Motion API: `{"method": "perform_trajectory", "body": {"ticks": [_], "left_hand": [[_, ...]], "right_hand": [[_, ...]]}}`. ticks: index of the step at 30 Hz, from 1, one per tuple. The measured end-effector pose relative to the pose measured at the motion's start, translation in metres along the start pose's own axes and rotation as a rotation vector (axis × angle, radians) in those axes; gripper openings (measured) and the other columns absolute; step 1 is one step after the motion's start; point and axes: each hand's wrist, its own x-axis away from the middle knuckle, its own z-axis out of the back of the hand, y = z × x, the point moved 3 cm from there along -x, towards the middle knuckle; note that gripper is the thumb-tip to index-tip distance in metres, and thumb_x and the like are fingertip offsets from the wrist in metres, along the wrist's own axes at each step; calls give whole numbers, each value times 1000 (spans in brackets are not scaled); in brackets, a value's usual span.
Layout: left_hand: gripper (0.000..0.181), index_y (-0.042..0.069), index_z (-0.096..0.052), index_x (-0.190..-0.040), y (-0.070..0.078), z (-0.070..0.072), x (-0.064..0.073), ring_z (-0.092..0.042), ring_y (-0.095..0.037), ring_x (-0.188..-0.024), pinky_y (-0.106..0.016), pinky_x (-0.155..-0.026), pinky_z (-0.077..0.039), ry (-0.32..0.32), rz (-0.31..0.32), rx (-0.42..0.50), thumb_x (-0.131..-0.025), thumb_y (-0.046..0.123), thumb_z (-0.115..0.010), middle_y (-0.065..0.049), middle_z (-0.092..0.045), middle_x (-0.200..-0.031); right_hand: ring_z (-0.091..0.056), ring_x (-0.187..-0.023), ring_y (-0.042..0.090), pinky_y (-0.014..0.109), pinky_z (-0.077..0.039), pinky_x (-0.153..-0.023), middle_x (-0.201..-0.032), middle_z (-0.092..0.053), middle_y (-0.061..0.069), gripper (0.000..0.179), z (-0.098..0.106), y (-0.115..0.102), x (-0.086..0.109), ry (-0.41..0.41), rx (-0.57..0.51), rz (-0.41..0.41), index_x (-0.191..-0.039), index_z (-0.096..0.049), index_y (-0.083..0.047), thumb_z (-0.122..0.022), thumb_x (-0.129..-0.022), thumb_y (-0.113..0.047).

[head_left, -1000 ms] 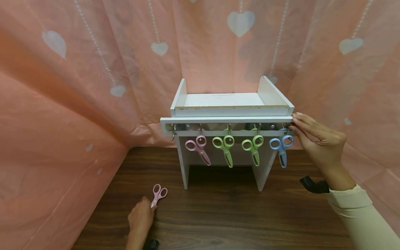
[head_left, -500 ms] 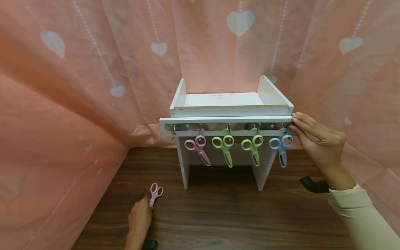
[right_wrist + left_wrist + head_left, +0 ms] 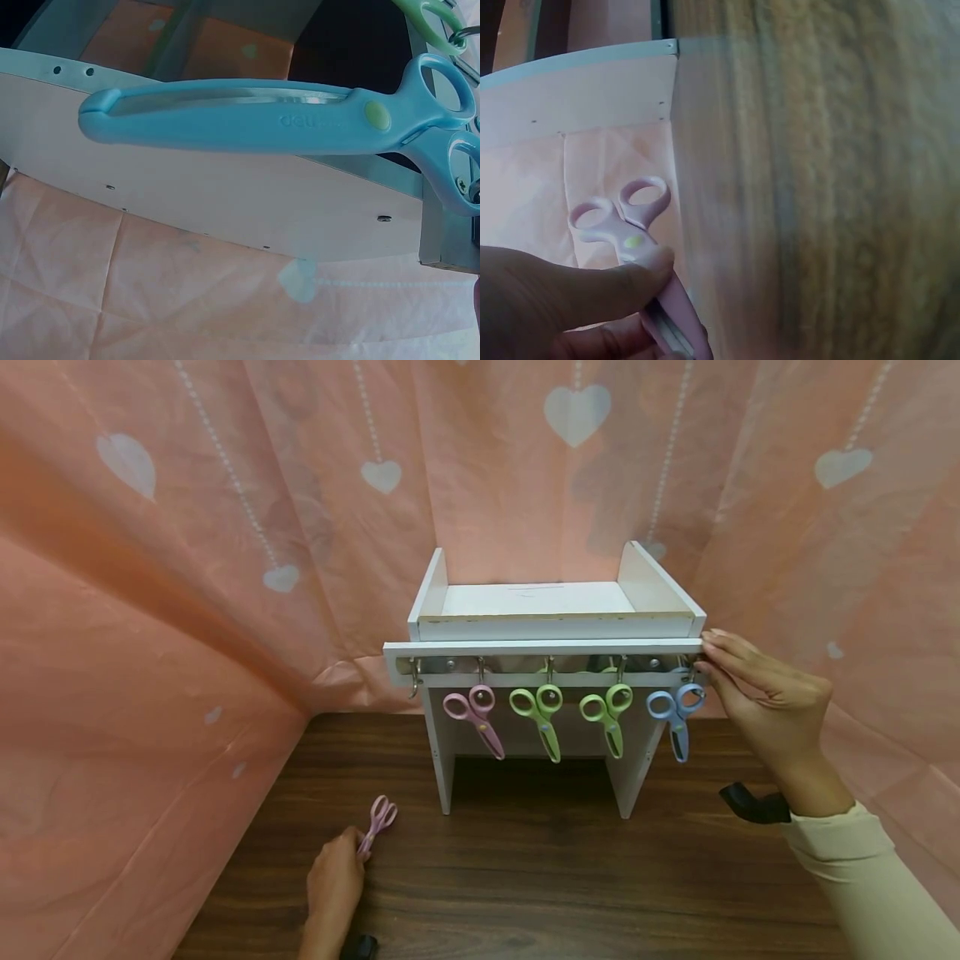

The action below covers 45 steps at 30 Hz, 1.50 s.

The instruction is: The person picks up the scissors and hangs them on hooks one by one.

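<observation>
My left hand (image 3: 335, 881) pinches pink scissors (image 3: 381, 814) by the blade end, low over the wooden table, handle loops pointing away. In the left wrist view the thumb lies across the scissors (image 3: 676, 304) just below their yellowish pivot. My right hand (image 3: 776, 697) pinches the right end of a white hook rail (image 3: 480, 649) on the front of a small shelf. Blue scissors (image 3: 677, 731) hang from its rightmost hook, close by those fingers. Green scissors (image 3: 611, 727), more green scissors (image 3: 545, 727) and another pink pair (image 3: 483, 727) hang leftward. The leftmost hook (image 3: 415, 677) carries nothing.
The white shelf unit (image 3: 555, 628) stands at the back of the dark wooden table (image 3: 540, 877), on two side panels. A pink curtain (image 3: 510, 485) with white hearts surrounds the table at the back and sides.
The pink scissors in my left hand shift slightly left, then back right, and turn so that their loops look narrower. The right hand stays at the rail's end; the hanging scissors keep their places.
</observation>
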Motion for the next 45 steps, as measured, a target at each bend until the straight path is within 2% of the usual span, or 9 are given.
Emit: {"method": "perform_trajectory", "body": {"ticks": [10, 15, 18, 20, 28, 38, 45], "left_hand": [[20, 9, -70, -102, 6, 8, 2, -70, -39, -78, -55, -54, -51, 75, -5, 65, -85, 8, -80, -12, -73, -88], [20, 12, -72, -104, 11, 12, 1, -65, -23, -68, -44, -50, -48, 112, 1, 150, -86, 11, -81, -1, -70, -80], [19, 12, -72, -103, 14, 13, 0, -59, -16, -63, -36, -49, -45, 139, -2, 198, -86, 10, -81, 2, -67, -77], [19, 11, -73, -102, 16, 14, -1, -59, -14, -63, -34, -50, -45, 155, -7, 225, -86, 10, -82, 1, -68, -77], [19, 7, -74, -100, 24, 21, 0, -65, -15, -67, -29, -54, -48, 210, -47, 296, -83, 6, -83, -3, -71, -78], [19, 8, -74, -100, 33, 31, 1, -68, -19, -74, -30, -59, -51, 226, -50, 327, -84, 6, -82, -2, -73, -81], [19, 5, -74, -98, 39, 36, -1, -67, -18, -72, -24, -59, -52, 315, -98, 408, -82, 0, -83, -5, -73, -80]], "right_hand": [[-73, -105, 26, 24, -55, -94, -101, -71, 30, 18, -1, -1, 0, 9, -21, 8, -95, -77, 10, -83, -78, 6], [-73, -105, 26, 24, -55, -94, -100, -71, 30, 18, -2, -1, 0, 15, -27, 10, -94, -77, 11, -83, -78, 5], [-73, -105, 26, 24, -55, -94, -99, -71, 30, 18, -1, -1, 0, 17, -30, 5, -94, -77, 11, -83, -78, 7], [-73, -105, 26, 25, -55, -94, -99, -71, 30, 17, -1, -1, 0, 17, -35, 2, -94, -77, 11, -83, -78, 8], [-73, -105, 27, 26, -55, -96, -100, -71, 30, 18, -1, -2, 0, 8, -25, 2, -95, -77, 11, -82, -77, 9], [-73, -104, 28, 26, -55, -95, -99, -71, 31, 17, -1, 0, 1, 24, -48, 10, -93, -76, 12, -83, -78, 6], [-73, -104, 28, 26, -55, -94, -99, -71, 31, 17, -2, -1, -1, 35, -49, 7, -92, -77, 12, -84, -77, 7]]}}
